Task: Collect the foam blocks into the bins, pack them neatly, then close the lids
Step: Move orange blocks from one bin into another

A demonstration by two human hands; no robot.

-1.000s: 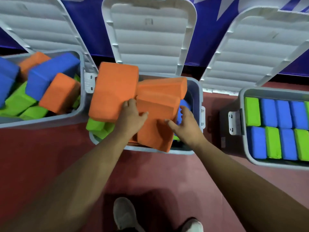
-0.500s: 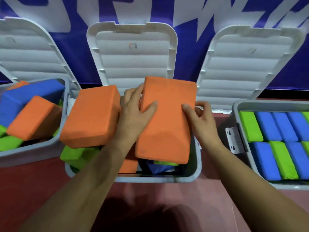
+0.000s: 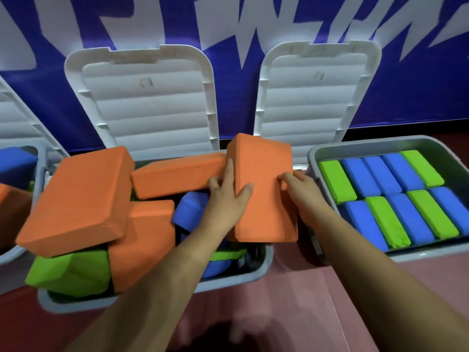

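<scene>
An orange foam block [image 3: 264, 196] is held above the right end of the middle grey bin [image 3: 236, 278]. My left hand [image 3: 225, 199] grips its left side and my right hand [image 3: 302, 191] grips its right side. The middle bin is heaped with loose blocks: a large orange block [image 3: 78, 199] on top at the left, another orange block [image 3: 175, 174] behind, an orange one [image 3: 144, 240] below, green [image 3: 71, 270] and blue [image 3: 190, 209] ones among them. The right bin [image 3: 314, 153] holds blue and green blocks [image 3: 390, 199] packed in neat rows.
White ribbed lids [image 3: 149, 105] [image 3: 309, 97] stand open behind the middle and right bins against a blue and white banner. A third bin [image 3: 38, 174] with blue and orange blocks shows at the left edge. Red floor lies in front.
The orange block in both hands has moved right, toward the right bin. The view has shifted right and up, so the left bin has slid nearly out of sight.
</scene>
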